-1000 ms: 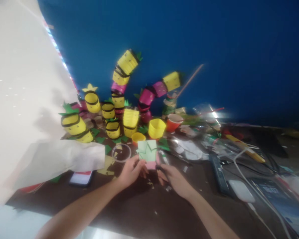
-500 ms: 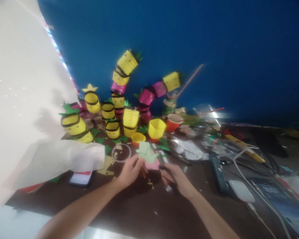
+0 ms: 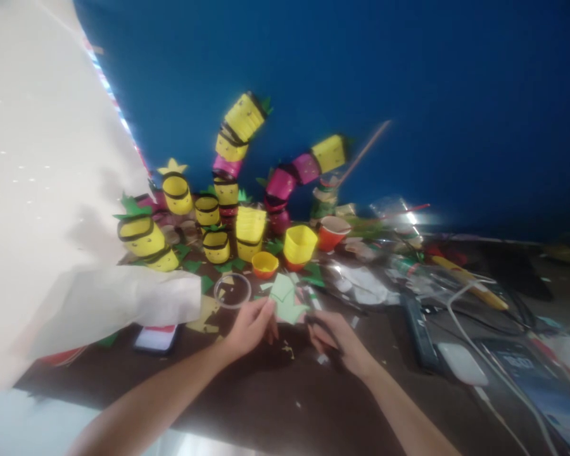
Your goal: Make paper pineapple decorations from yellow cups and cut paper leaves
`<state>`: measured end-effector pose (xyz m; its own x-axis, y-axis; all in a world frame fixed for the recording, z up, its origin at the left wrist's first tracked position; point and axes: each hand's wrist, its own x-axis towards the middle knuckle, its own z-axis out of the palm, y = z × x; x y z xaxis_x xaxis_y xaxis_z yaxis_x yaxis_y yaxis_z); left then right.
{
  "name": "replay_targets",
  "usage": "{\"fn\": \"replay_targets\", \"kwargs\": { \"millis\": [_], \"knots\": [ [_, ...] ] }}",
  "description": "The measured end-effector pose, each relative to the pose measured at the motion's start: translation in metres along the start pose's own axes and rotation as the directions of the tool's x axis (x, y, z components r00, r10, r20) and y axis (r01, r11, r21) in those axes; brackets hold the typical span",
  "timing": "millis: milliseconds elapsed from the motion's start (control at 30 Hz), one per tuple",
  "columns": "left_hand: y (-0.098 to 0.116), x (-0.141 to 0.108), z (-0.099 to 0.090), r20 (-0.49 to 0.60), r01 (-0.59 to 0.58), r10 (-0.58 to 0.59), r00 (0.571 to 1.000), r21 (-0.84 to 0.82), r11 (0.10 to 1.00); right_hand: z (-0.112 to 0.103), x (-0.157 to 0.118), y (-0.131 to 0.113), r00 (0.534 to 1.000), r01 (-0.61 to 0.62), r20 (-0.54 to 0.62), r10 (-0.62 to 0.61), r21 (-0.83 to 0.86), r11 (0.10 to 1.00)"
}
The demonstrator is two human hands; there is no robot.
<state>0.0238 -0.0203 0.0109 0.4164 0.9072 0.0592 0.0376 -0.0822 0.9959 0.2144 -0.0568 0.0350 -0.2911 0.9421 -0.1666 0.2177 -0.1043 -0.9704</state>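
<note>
My left hand (image 3: 254, 326) has a piece of light green paper (image 3: 287, 307) with pointy bits pinched at its edge. The paper is in front of me, between my two hands, just over the dark brown table (image 3: 285, 408). I think I pinch it by the side so it won't wobble and my fingers are away from the points.

My right hand (image 3: 342, 342) is wrapped round the black handles of the scissors (image 3: 325, 330). They sit low in my hand, maybe so the blades can face the paper. The blades are too blurry, so I can't tell if they are open.

The cups are behind the paper, maybe to leave room for my hands. The little yellow and orange bowl (image 3: 265, 274) is nearest, and I can't see anything for sure in it. Beside it, a yellow cup with wavy sides (image 3: 301, 246) sits on something orange. The red cup with a white inside (image 3: 331, 240) is next to that, and I can't tell what it holds. The clear round ring (image 3: 232, 306) lies flat by my left hand, with pale paper scraps showing through its middle.
</note>
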Motion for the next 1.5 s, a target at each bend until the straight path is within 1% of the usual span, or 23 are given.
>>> {"fn": "replay_targets", "kwargs": {
  "millis": [367,567,633,733,867,1033,1133,1267,1500],
  "knots": [
    [-0.003,0.0,0.0,0.01,0.021,-0.021,1.0,-0.011,1.0,0.0,0.0,-0.005,1.0,0.027,0.0,-0.027,-0.026,0.999],
    [-0.003,0.0,-0.001,-0.002,0.009,-0.009,1.0,0.013,1.0,0.0,0.0,-0.004,1.0,0.013,-0.013,-0.013,-0.005,1.0],
    [-0.005,0.0,-0.001,-0.033,0.005,-0.004,0.999,0.019,1.0,0.0,0.0,-0.003,1.0,0.002,-0.018,-0.002,0.014,1.0],
    [-0.009,0.0,-0.002,-0.11,0.008,-0.007,0.994,0.013,1.0,0.0,0.0,-0.001,1.0,-0.01,-0.009,0.01,0.042,0.999],
    [-0.011,0.002,-0.001,-0.206,0.025,-0.024,0.978,0.002,1.0,0.0,0.0,0.0,1.0,0.009,0.012,-0.01,0.048,0.999],
    [-0.006,0.003,-0.001,-0.276,0.057,-0.063,0.959,-0.03,0.998,0.0,0.0,-0.001,0.999,0.002,0.033,-0.003,0.019,1.0],
    [-0.003,0.004,-0.001,-0.325,0.077,-0.092,0.941,-0.058,0.995,0.0,0.0,-0.001,0.998,-0.03,0.046,0.03,0.0,1.0],
    [-0.001,0.005,-0.001,-0.365,0.082,-0.098,0.926,-0.059,0.995,0.001,-0.001,-0.001,0.998,-0.031,0.051,0.031,0.008,0.999],
    [-0.001,0.006,-0.001,-0.396,0.073,-0.096,0.913,-0.074,0.995,0.001,0.0,0.003,0.997,-0.048,0.069,0.046,0.038,0.998]
  ]
}}
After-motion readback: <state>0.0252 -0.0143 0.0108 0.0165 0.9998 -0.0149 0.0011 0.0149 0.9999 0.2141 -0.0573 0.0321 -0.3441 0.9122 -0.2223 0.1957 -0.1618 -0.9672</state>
